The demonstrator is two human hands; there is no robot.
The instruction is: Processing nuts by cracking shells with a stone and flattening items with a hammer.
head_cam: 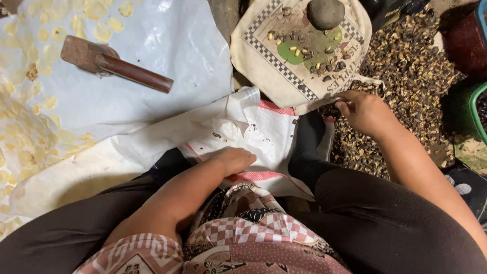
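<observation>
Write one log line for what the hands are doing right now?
left hand: flat on white sack | right hand: at edge of cloth pad, by shell pile | mallet: lying apart

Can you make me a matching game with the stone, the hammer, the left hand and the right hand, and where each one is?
Things:
1. round grey stone
2. wooden-handled hammer
3. left hand
4. right hand

Places:
A. lying on the clear plastic sheet near the flat yellow pieces
B. at the edge of the dark husk pile
C. on top of the checkered cloth
D. resting flat on the white sack

Pairs: 1-C, 2-A, 3-D, 4-B
</observation>
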